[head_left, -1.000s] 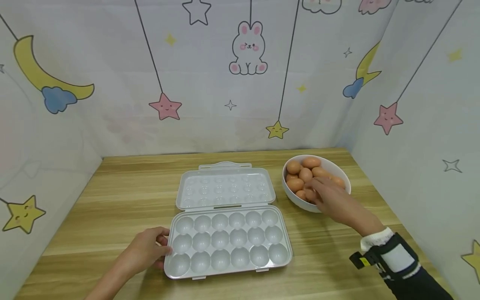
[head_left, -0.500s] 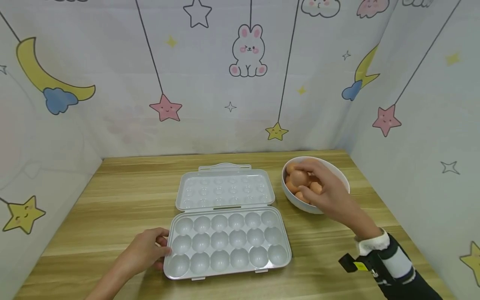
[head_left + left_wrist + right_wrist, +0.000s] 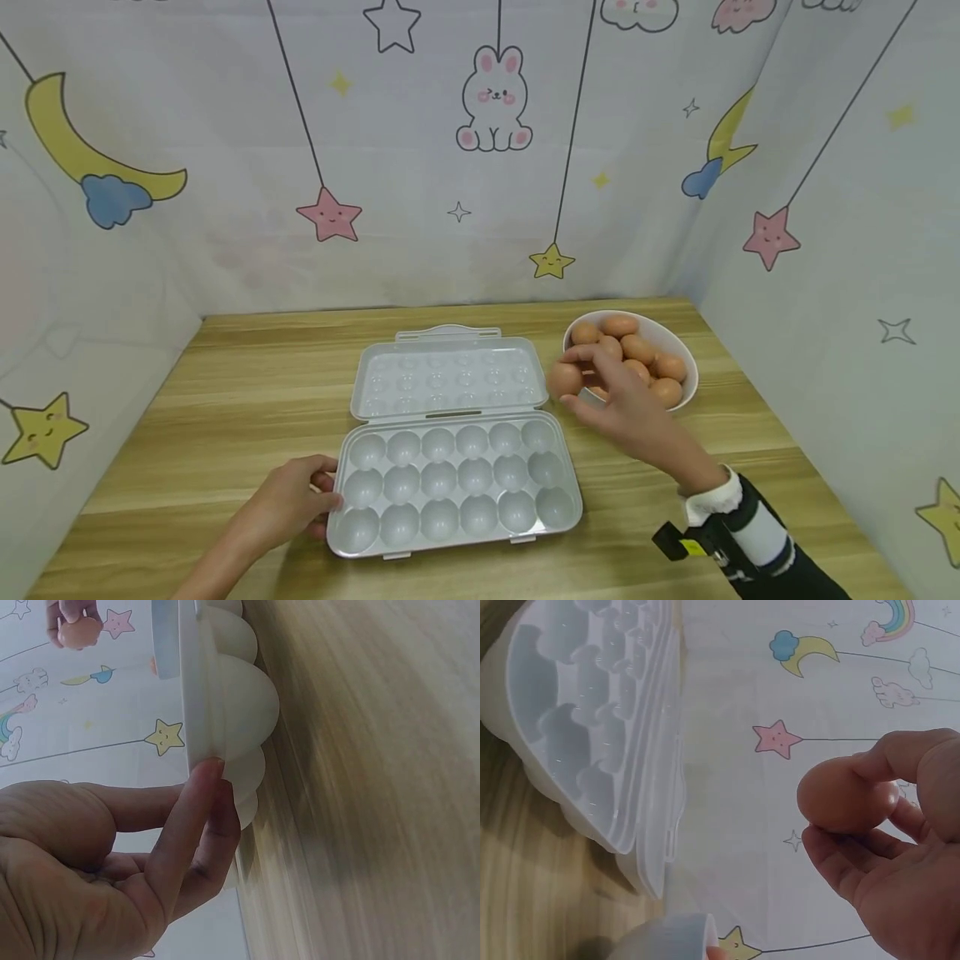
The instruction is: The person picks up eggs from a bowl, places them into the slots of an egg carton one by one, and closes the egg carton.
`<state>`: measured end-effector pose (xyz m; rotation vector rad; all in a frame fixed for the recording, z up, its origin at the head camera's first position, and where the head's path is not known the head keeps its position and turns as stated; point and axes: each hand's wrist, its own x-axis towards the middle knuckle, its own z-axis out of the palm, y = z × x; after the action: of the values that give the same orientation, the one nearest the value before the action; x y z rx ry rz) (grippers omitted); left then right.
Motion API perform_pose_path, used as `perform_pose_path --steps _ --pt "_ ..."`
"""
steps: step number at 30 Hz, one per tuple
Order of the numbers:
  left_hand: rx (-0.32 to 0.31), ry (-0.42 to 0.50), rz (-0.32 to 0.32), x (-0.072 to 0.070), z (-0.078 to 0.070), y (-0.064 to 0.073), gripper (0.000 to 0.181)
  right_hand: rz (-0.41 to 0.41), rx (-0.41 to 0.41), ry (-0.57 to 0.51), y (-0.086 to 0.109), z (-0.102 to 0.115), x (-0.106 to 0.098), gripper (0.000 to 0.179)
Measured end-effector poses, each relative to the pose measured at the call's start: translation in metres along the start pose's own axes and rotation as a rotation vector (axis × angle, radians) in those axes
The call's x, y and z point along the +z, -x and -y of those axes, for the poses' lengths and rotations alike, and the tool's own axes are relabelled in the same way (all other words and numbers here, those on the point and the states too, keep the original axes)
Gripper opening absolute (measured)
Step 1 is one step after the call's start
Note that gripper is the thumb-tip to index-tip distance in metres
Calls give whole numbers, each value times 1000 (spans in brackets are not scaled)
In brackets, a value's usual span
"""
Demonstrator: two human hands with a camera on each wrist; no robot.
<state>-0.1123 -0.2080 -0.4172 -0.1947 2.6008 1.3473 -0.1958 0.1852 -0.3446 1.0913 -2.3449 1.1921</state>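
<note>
My right hand (image 3: 633,412) pinches a brown egg (image 3: 566,379) between thumb and fingers, in the air left of the bowl's near side. In the right wrist view the egg (image 3: 846,796) stands out from the fingertips. A white plastic egg box (image 3: 457,479) lies open in front of me, its lid (image 3: 450,379) folded back. Its rows of round cups hold no eggs. At the box's left edge my left hand (image 3: 288,504) grips the rim; the left wrist view shows a fingertip (image 3: 204,774) at the rim above the rounded cup bottoms.
A white bowl (image 3: 681,343) with several brown eggs (image 3: 637,350) stands at the back right, beside the lid. The wooden table (image 3: 247,375) meets patterned cloth (image 3: 420,267) at the back and both sides.
My right hand has lifted an egg out of the bowl and moved left with it, toward the lid's right edge. My left hand stays at the egg box's rim.
</note>
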Motion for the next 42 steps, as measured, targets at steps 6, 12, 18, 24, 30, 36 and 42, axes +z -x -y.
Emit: perform_pose_path --steps 6,12,18,24,30,36,42 --pt "5 -1 0 0 0 0 44 112 129 0 13 -23 22 39" --pt "4 -1 -1 1 0 0 45 172 197 28 23 -38 43 37" --pt "13 -1 1 0 0 0 45 181 226 111 28 -47 56 35" --pt "13 8 1 0 1 0 45 197 190 230 33 -50 64 40" --pt "7 5 1 0 2 -1 45 196 81 343 35 -51 69 40" --pt "0 11 4 1 2 -1 45 186 61 389 37 -55 73 31" --pt "3 13 3 0 2 -1 45 190 43 396 38 -57 75 28"
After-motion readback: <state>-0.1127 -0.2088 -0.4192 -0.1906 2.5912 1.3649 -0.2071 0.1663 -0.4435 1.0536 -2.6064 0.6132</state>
